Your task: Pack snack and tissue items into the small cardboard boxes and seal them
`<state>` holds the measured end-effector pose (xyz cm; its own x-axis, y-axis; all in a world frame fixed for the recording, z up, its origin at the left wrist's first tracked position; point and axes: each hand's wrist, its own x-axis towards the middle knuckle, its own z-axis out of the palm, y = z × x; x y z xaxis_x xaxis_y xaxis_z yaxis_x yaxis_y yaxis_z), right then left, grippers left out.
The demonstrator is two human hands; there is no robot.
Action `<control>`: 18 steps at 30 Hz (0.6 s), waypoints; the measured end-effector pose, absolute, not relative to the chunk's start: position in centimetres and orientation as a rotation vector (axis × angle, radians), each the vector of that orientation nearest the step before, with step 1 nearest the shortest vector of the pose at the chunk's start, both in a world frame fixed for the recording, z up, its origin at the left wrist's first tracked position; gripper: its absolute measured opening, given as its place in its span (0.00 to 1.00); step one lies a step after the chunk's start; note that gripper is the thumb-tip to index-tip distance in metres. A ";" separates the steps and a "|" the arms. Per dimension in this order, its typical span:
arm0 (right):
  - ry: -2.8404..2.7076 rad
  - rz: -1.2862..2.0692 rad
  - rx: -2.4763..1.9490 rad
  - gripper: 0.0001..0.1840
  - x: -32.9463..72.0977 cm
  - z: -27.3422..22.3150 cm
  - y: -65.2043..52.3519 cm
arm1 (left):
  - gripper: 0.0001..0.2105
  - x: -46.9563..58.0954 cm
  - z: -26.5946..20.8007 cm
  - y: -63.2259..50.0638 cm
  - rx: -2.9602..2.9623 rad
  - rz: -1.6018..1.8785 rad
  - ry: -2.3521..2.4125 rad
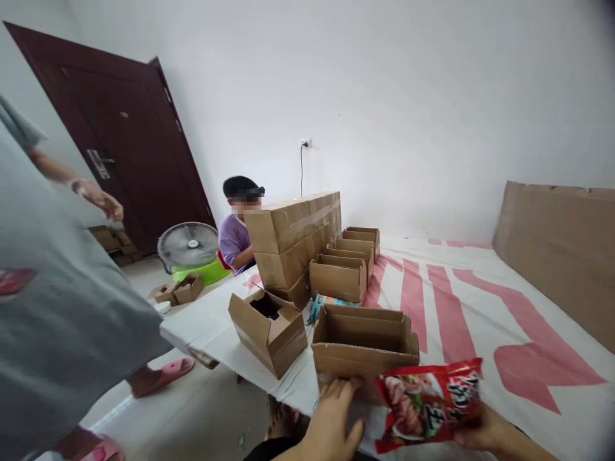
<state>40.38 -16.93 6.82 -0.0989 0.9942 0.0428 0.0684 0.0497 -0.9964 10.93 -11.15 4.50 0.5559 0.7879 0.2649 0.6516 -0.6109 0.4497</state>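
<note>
My right hand point(483, 432) grips a red food packet point(432, 400) with a picture of food and large dark characters, raised at the right front corner of an open cardboard box point(365, 362). My left hand point(336, 413) rests its fingertips against the front of that box, with the thumb apart and nothing held. From this angle the bottom of the box is hidden. Behind it lies a blue packet point(331, 302), partly covered by the box. A second box point(283, 346) with raised flaps and something dark inside stands to the left.
More open boxes point(339, 278) line up beyond, beside a wall of stacked closed cartons point(288, 237). A seated person point(235, 240) is behind the cartons, and another person point(62, 275) stands at left. A fan point(189, 246) stands on the floor; a large cardboard panel point(557, 250) is at right.
</note>
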 end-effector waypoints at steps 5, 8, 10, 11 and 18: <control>-1.274 1.493 -0.957 0.30 36.6 5.2 -12.6 | 0.21 10.5 5.8 -8.9 2.266 0.578 1.588; -1.261 1.476 -0.910 0.33 34.7 5.5 -10.6 | 0.20 9.9 5.8 -7.1 2.241 0.490 1.715; -1.254 1.476 -0.911 0.34 33.9 5.7 -10.1 | 0.18 9.6 5.9 -6.0 2.241 0.460 1.753; -1.249 1.469 -0.918 0.35 33.6 5.6 -10.0 | 0.17 9.5 6.0 -5.6 2.239 0.448 1.767; -1.155 1.356 -1.136 0.36 33.1 1.7 -12.4 | 0.13 9.9 6.2 -3.4 2.244 0.376 1.885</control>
<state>33.07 -12.38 1.66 -0.0776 0.9955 -0.0550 -0.1040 -0.0630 -0.9926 9.88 -3.36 6.17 0.1610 0.9843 0.0730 0.9368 -0.1757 0.3026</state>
